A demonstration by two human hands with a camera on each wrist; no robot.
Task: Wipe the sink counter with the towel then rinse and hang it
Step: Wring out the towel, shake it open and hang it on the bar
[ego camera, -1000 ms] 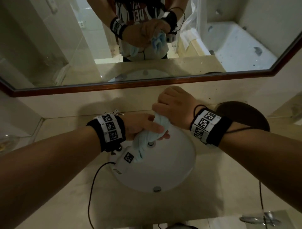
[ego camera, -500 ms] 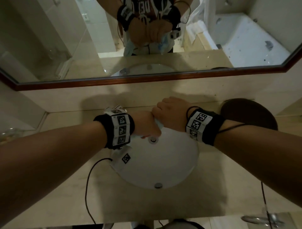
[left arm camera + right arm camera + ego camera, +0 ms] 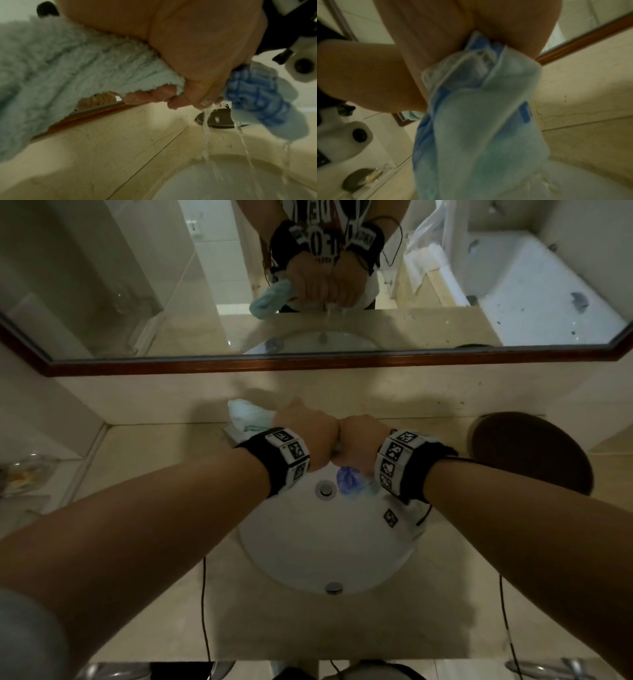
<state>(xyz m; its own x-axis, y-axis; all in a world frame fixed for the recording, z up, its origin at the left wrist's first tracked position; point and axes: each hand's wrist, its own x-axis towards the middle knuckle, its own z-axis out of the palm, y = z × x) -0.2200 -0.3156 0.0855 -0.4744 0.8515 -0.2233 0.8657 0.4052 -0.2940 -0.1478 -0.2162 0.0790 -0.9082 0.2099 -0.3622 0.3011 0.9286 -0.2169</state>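
Fingers (image 3: pixel 150 96) of the left hand (image 3: pixel 308 436) are curled tight round the towel (image 3: pixel 72 65), and the right hand (image 3: pixel 359 445) grips it too, just beside the left one. Both fists touch each other over the back part of the sink (image 3: pixel 329 549).

Between the two fists the towel is a twisted roll. Its long way runs left to right, from one hand to the other. One pale, fluffy end sticks out past the left hand, up and toward the mirror (image 3: pixel 102 285). The other end, with blue on it, hangs down out of the right hand toward the bowl, near the drain (image 3: pixel 324 488).

Water (image 3: pixel 207 135) runs off the squeezed part and falls into the sink. Neither hand is nearer; both hold it.

I think the squeezing is under way, so hanging comes next. The desk (image 3: pixel 154 467) lies all round the sink.
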